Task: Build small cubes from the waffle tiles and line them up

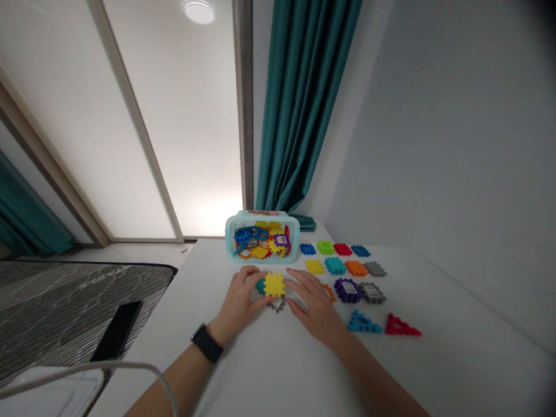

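Between my two hands, over the white table, is a yellow square interlocking block [274,285] with notched edges. A teal block [260,285] shows at its left side and a grey block [278,304] under its near edge; whether they are joined is hard to tell. My left hand [245,292] pinches these blocks from the left, thumb low and fingers at the upper edge. A dark watch [207,343] sits on that wrist. My right hand [315,304] has its fingers apart, with the index fingertip close to the yellow block's right edge. An orange block [329,292] is partly hidden behind it.
Behind my hands stands a light-blue bin [229,242] filled with mixed blocks. To the right, several blocks lie in rows, including a purple one [347,291], a blue triangle [364,322] and a red triangle [402,326]. A pale cable [143,365] crosses the lower left.
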`<state>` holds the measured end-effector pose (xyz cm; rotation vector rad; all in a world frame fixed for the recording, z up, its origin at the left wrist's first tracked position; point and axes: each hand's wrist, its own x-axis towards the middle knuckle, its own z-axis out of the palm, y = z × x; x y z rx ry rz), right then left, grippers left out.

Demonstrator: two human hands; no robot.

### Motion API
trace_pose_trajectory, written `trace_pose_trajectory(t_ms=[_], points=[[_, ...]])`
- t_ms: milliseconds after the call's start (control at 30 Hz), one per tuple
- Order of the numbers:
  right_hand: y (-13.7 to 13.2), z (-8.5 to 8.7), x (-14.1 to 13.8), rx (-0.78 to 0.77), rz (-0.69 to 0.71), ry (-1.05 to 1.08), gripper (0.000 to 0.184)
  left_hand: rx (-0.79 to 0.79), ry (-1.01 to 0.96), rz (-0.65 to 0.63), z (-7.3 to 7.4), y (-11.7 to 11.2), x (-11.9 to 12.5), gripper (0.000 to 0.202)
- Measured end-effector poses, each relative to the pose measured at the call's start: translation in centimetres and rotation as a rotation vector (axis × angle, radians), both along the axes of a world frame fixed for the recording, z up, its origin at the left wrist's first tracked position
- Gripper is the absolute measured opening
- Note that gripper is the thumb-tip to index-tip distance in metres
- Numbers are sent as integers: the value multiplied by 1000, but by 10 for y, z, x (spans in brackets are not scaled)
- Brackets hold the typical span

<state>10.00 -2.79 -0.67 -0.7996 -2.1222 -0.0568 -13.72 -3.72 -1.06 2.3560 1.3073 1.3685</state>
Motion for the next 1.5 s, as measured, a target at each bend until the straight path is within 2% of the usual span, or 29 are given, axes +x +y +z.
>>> trace_pose_trajectory(t_ms=[133,300,667,833,1167,1500], points=[[-2,-4,-3,-40,53,41,36,-15,-21,-94,0,-1,2,49],[-3,-4,-4,-64,66,83,33,-25,-40,-115,1,-2,2,49],[-4,-2,-5,-65,41,127,30,-18,-1,-40,4,-3,5,52],[-3,0,-4,-78,40,130,29,-16,-1,-38,5,-3,4,47],[-7,3,-6,-132,7,171,37,-4,-1,-3,11,-6,3,46],[-7,2,-6,-142,5,171,35,15,18,11,10,-6,3,49]])
